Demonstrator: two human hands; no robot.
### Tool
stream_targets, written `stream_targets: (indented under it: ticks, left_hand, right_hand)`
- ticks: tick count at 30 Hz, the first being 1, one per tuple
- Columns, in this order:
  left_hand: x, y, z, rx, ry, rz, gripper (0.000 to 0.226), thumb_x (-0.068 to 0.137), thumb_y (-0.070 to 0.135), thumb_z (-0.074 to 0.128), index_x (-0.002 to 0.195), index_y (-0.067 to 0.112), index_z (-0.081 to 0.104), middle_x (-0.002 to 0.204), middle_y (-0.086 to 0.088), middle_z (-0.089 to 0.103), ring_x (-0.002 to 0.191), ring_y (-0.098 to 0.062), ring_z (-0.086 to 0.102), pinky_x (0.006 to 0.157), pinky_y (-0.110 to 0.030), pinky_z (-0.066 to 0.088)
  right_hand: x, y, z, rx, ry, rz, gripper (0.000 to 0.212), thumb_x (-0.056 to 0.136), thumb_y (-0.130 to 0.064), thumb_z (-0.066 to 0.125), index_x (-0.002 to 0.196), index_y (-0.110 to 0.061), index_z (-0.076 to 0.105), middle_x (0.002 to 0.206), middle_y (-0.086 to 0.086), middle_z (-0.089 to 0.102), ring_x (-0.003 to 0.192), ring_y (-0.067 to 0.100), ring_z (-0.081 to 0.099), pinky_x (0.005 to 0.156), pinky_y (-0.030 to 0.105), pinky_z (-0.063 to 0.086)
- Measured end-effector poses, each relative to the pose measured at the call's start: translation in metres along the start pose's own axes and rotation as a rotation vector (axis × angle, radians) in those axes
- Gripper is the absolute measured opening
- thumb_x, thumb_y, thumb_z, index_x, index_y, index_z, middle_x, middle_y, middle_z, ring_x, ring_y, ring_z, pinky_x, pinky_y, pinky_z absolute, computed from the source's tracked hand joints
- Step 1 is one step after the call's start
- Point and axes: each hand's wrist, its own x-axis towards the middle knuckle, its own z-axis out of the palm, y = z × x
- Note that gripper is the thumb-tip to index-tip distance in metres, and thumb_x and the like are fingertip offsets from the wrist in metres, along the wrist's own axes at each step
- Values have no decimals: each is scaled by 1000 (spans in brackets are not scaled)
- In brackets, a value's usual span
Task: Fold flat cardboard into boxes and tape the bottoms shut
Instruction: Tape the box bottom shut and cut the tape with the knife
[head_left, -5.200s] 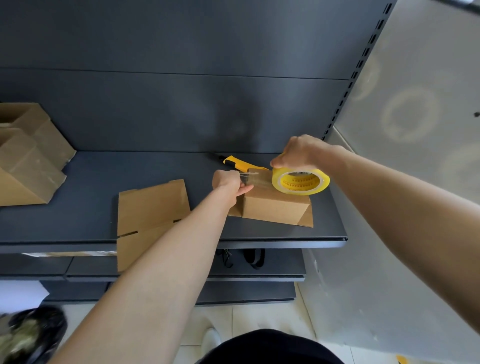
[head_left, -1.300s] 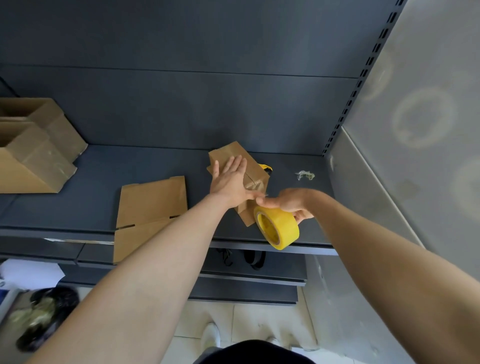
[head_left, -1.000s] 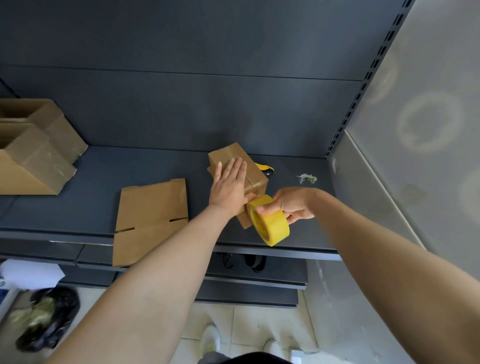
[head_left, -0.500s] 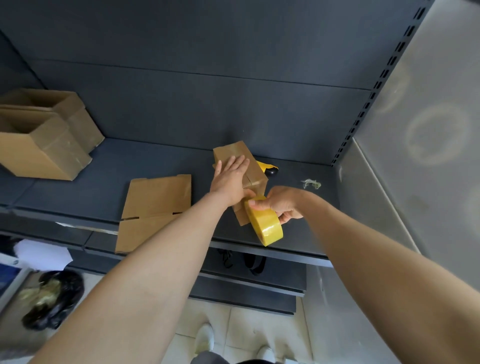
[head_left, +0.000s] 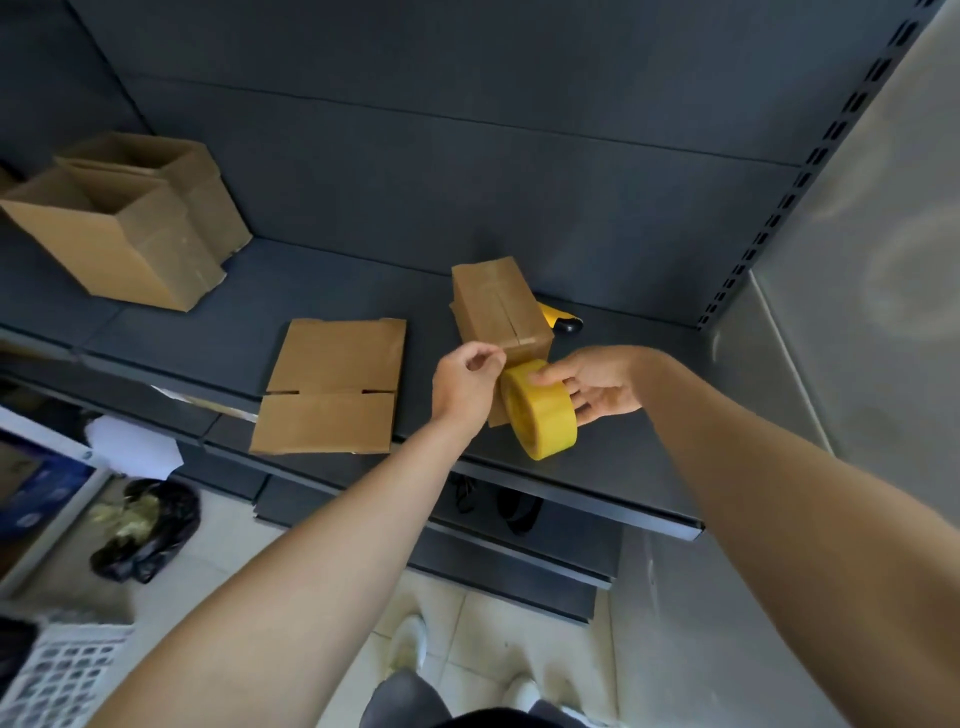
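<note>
Left hand (head_left: 465, 387) curled at the folded box (head_left: 498, 306), grasp unclear; right hand (head_left: 602, 387) holds yellow tape roll (head_left: 540, 415), thumb on top.

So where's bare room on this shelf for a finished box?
Bare shelf between the open boxes and the flat cardboard, and behind that sheet. Also right of the right hand. Crowded around the small box, tape roll, utility knife.

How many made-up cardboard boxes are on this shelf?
3. Front box and rear box stand open together at the left of the shelf; the third box sits mid-shelf behind the tape roll. Others may hide off-frame left.
</note>
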Motion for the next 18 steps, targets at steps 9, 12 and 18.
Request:
stream_targets:
  ticks: [9, 12, 18]
  left_hand:
    - [-9, 4, 25, -229, -66, -266, 45, 83, 32, 70, 116, 35, 40, 115, 1, 60, 100, -22, 63, 85, -45, 55]
    - [-6, 2, 24, -347, -104, -375, 50, 85, 28, 67, 121, 34, 32, 114, -3, 60, 98, -24, 65, 79, -45, 57]
    - [10, 7, 20, -391, 96, -444, 25, 91, 28, 57, 108, 21, 41, 110, -8, 60, 99, -27, 63, 87, -49, 54]
  right_hand:
    - [25, -20, 11, 113, 511, -151, 35, 92, -42, 58, 95, -8, 58, 87, 9, 65, 69, 17, 64, 50, 27, 51]
    - [31, -22, 14, 84, 461, -176, 34, 96, -42, 51, 111, -12, 56, 93, 8, 66, 74, 18, 65, 52, 27, 52]
    - [41, -31, 18, 109, 368, -190, 40, 93, -44, 56, 118, -13, 57, 94, 9, 67, 76, 19, 68, 46, 23, 53]
